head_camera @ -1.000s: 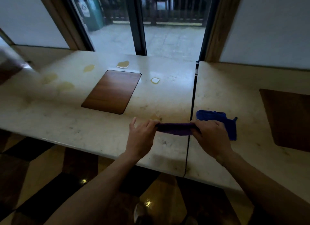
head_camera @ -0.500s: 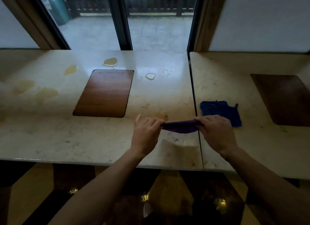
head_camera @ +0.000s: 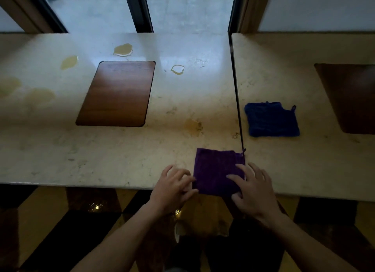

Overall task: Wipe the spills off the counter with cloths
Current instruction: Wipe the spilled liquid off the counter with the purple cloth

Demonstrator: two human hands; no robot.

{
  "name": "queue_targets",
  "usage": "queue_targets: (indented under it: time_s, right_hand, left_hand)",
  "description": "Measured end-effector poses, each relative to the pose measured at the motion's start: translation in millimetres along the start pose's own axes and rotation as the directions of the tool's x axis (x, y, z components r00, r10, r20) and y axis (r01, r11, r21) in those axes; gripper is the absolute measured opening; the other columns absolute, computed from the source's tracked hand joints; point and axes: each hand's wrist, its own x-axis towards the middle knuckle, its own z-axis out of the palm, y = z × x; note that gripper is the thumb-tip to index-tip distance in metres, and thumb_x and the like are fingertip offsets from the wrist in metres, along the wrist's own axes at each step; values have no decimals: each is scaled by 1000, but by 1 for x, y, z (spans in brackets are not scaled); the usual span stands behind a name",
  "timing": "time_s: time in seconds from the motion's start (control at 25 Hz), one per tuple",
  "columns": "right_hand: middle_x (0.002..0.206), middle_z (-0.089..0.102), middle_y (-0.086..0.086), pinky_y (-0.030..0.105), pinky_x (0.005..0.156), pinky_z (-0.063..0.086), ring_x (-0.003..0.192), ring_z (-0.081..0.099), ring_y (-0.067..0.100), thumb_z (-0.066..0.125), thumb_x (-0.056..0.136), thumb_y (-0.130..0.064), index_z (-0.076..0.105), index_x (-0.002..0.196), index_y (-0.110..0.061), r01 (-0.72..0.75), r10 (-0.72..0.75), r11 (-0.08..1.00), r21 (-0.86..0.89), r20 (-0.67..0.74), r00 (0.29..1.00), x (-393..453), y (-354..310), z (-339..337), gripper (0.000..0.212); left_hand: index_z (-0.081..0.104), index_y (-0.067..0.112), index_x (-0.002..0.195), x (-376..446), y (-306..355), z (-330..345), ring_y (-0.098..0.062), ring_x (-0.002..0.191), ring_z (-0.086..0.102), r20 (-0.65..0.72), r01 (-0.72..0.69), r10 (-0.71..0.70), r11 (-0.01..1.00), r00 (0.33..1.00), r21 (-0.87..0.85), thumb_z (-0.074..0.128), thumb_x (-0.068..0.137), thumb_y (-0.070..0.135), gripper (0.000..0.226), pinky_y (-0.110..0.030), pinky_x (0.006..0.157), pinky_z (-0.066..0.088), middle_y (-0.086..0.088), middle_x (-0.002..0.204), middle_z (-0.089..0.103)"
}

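Fingers [head_camera: 237, 177] touch purple cloth [head_camera: 217, 170]; blue cloth [head_camera: 271, 119] nearby

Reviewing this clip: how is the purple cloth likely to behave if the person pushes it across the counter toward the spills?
The purple cloth lies flat and folded, with its near edge past the counter rim, so it is probably soft and floppy. A push from the right hand alone might bunch it rather than slide it whole. It looks thin, so likely light.
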Motion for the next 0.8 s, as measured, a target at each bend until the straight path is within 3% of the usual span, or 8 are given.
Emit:
queue_targets:
  time_s: [0.12,0.32,0.56,0.8]
  right_hand:
    - [153,34,7,59,115,20,145,19,32,46,79,-46,38,143,-33,6,1,997,76,-90,996,28,-38,6,66]
    - [165,-1,4,67,113,-2,149,-10,34,33,88,-64,9,154,-36,-84,83,996,-8,-38,996,50,-74,60,76]
    - [164,1,3,72,110,3,149,-7,35,32,88,-63,9,154,-36,-100,97,993,-57,-59,994,72,-84,65,75]
    - [164,-8,-5,70,111,-7,149,-13,30,27,88,-65,-1,152,-44,-112,110,993,-29,-68,992,152,-102,56,73]
  left_hand:
    - [55,28,129,14,-46,-16,-21,124,48,-65,232,-234,972,970,-34,34,94,61,52,-43,107,35,0,136,52]
    - [36,29,142,61,-144,-29,-32,143,19,-37,534,-533,845,845,38,35,93,61,59,-54,113,25,-6,156,24]
    - [18,41,150,127,-233,-35,-33,149,-8,-58,650,-654,756,754,-75,29,94,64,62,-66,114,-4,-1,164,1]
    - [14,45,148,161,-282,-38,-37,149,-3,-66,647,-645,762,761,23,23,91,69,63,-75,108,-1,0,164,4]
